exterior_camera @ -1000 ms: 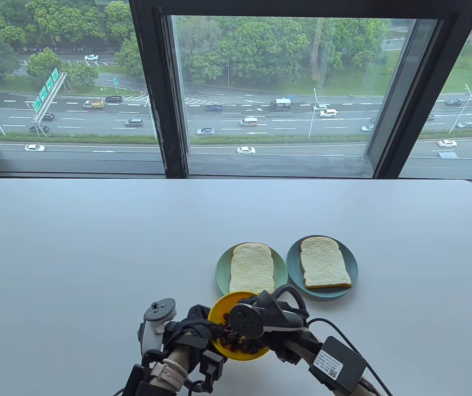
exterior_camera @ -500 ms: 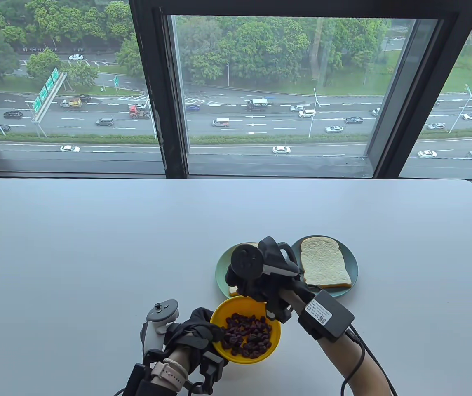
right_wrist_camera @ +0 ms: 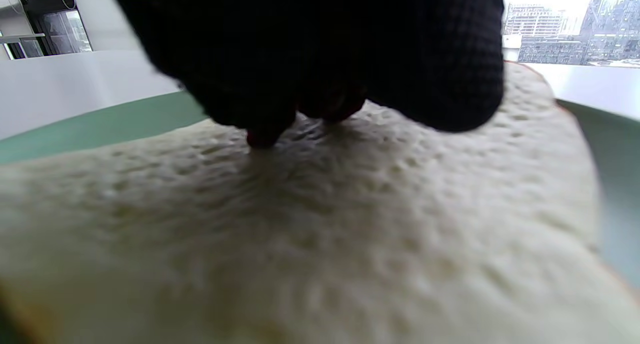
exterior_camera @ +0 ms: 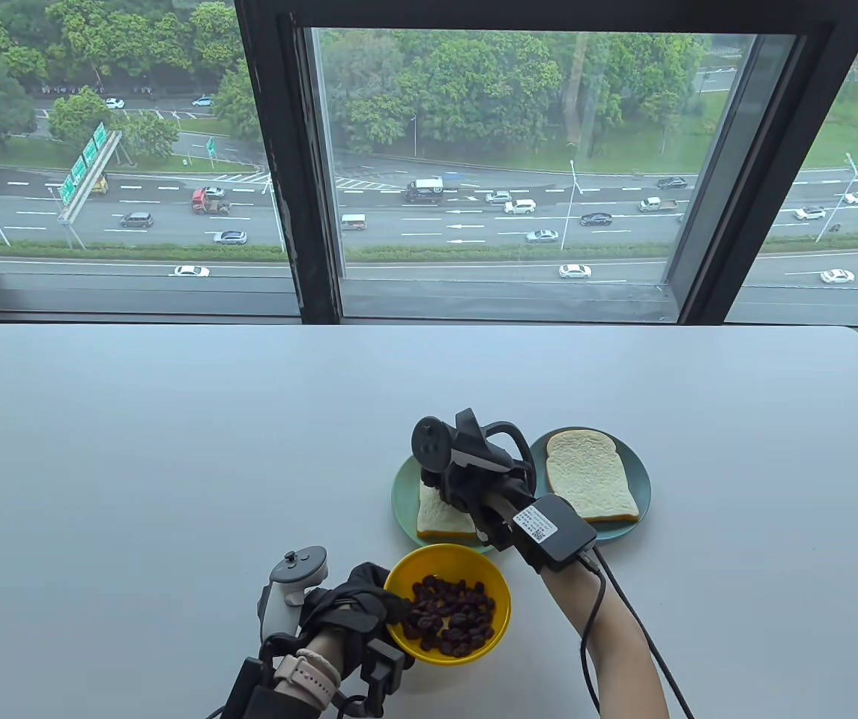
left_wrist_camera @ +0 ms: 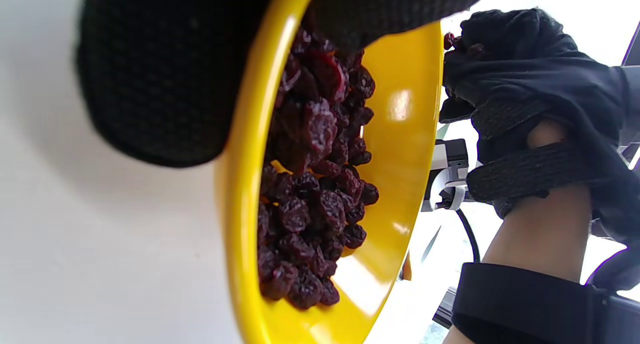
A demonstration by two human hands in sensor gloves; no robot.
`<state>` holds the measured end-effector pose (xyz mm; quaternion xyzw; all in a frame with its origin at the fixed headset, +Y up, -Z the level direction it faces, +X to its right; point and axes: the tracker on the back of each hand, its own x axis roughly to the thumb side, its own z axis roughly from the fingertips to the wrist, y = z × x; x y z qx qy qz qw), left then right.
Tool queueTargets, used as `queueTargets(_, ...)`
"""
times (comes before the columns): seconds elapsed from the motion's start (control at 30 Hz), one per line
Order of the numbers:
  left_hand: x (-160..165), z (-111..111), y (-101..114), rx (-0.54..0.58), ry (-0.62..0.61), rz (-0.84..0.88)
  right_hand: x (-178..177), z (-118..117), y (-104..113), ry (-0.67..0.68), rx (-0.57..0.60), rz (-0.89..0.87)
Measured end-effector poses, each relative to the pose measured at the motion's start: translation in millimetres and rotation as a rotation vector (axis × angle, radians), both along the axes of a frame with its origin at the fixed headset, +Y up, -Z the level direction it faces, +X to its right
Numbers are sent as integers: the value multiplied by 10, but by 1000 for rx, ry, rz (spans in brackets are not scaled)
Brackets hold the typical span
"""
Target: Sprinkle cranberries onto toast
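My left hand [exterior_camera: 380, 599] grips the left rim of a yellow bowl [exterior_camera: 492, 577] of dark dried cranberries [exterior_camera: 449, 616]; in the left wrist view its fingers [left_wrist_camera: 165, 84] lie over the bowl's rim [left_wrist_camera: 240, 184]. My right hand [exterior_camera: 449, 490] hovers over the left toast [exterior_camera: 443, 518] on a green plate [exterior_camera: 402, 498]. In the right wrist view its bunched fingers [right_wrist_camera: 310, 84] pinch a few cranberries [right_wrist_camera: 260, 136] just above the toast [right_wrist_camera: 320, 224]. A second bare toast [exterior_camera: 590, 475] lies on a blue plate [exterior_camera: 642, 490] to the right.
The white table [exterior_camera: 174, 449] runs to a window at the far edge. A cable [exterior_camera: 593, 622] trails from the box strapped to my right forearm [exterior_camera: 552, 530]. The two plates and the bowl stand close together.
My right hand has lifted out of the bowl with cranberries and moved away from me, over the left toast. My left hand and the bowl have stayed put.
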<state>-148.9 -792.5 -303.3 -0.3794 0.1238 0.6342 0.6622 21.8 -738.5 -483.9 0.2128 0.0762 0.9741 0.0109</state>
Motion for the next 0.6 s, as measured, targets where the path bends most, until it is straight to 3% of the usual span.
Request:
queueTargets(0.23, 20, 11, -12, -8, -15, -15, 24, 111, -52, 67, 33, 126)
queueTargets(0.6, 16, -2, -35, -5, -16, -25, 225, 241, -76, 68, 34, 146)
